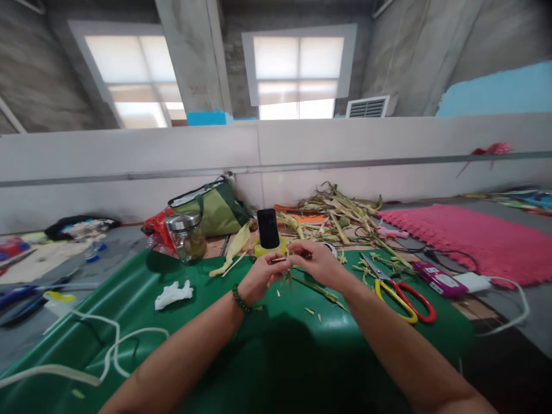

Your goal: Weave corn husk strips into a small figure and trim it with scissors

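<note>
My left hand [261,275], with a green bead bracelet [240,299] at its wrist, and my right hand [319,263] meet over the green mat [276,339]. Their fingertips pinch a small pale strip of corn husk [288,260] between them; most of it is hidden by the fingers. Below the hands, a long green-yellow husk strip [321,290] lies on the mat with small scraps [309,311] around it. Just beyond, a dark-screened phone [268,229] leans upright at a yellow tape roll [271,247]. Scissors [394,287] with yellow and red handles lie open at right.
A heap of dried husks [340,210] spreads at the back. Left of the phone are a husk leaf [235,250], a glass jar [188,238] and a green bag [218,210]. Crumpled tissue [173,295] and a white cable [114,339] lie left; a purple box [440,280] and pink cloth [478,238] right.
</note>
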A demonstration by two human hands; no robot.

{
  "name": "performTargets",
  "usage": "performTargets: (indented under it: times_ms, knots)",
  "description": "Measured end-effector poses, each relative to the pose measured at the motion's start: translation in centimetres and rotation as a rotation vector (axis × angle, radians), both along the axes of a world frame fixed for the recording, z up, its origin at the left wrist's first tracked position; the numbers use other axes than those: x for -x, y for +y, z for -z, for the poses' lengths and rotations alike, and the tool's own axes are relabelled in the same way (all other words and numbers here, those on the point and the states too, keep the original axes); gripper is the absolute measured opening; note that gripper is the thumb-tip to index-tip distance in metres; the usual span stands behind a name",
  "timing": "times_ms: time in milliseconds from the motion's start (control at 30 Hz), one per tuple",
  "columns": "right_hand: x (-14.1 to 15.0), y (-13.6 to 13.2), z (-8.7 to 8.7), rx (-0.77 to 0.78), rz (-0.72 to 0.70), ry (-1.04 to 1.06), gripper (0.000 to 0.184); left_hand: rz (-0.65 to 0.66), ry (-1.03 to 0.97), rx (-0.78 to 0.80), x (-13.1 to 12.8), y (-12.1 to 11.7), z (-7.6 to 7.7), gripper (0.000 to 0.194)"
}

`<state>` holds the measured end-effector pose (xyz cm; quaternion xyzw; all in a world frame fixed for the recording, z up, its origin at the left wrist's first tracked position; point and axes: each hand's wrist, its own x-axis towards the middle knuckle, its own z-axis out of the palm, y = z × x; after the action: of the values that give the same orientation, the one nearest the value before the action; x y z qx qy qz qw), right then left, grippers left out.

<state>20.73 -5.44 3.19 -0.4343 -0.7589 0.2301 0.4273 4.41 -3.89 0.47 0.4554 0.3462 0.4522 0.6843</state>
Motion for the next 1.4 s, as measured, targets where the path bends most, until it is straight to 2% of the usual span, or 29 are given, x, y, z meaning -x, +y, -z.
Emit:
performTargets:
  times_ms: [67,133,267,367,433,533,567,600,633,700,767,900,1033,1100,1267,1400]
  knots:
    - [1.2,2.3,0.2,0.012,-0.002,0.035,0.014,0.029,0.000,-0.020,0.3,0.6,0.3,0.041]
    - [1.9,3.9,0.5,0.055,-0.037,0.073,0.016,0.042,0.014,-0.040,0.9,1.0,0.6,0.041]
    - [3.0,5.0,1.5,0.140,-0.157,0.129,0.018,0.042,0.011,-0.051,2.0,1.9,1.5,0.041]
    - [3.4,5.5,2.3,0.090,-0.069,0.312,0.017,0.091,0.069,-0.031,2.5,2.1,2.2,0.037]
    - [3.2,6.0,2.7,0.045,0.020,0.445,0.020,0.177,0.158,-0.053,2.7,1.9,2.6,0.034]
    - [2.4,6.8,3.2,0.011,0.110,0.587,0.024,0.467,0.349,-0.080,3.0,1.7,2.8,0.029]
    - [2.2,7.0,3.3,0.019,0.119,0.615,0.025,0.520,0.398,-0.080,3.1,1.7,2.8,0.028]
    - [2.0,7.1,3.5,0.039,0.113,0.632,0.026,0.491,0.418,-0.077,3.2,1.8,2.8,0.028]
    - [2.0,7.2,3.8,0.069,0.096,0.636,0.028,0.386,0.409,-0.073,3.3,1.9,2.8,0.027]
    - [2.5,7.1,4.4,0.123,0.054,0.619,0.029,0.088,0.316,-0.065,3.4,2.4,2.8,0.029]
    - [3.3,6.8,5.0,0.139,0.029,0.591,0.029,-0.067,0.208,-0.062,3.4,2.8,2.9,0.034]
    - [4.5,6.2,5.5,0.183,-0.038,0.572,0.031,-0.131,0.102,-0.118,3.1,3.1,3.3,0.034]
    - [4.4,5.8,5.5,0.336,-0.107,0.684,0.046,-0.277,0.047,-0.149,2.8,3.0,3.1,0.037]
    - [4.4,5.7,5.7,0.417,-0.150,0.667,0.049,-0.335,0.032,-0.179,2.8,3.0,3.0,0.036]
    - [5.4,5.4,6.6,0.454,-0.257,0.598,0.037,-0.378,0.061,-0.273,3.0,3.1,3.1,0.028]
    - [5.3,5.3,6.4,0.474,-0.283,0.591,0.031,-0.436,0.046,-0.263,3.6,3.5,2.9,0.026]
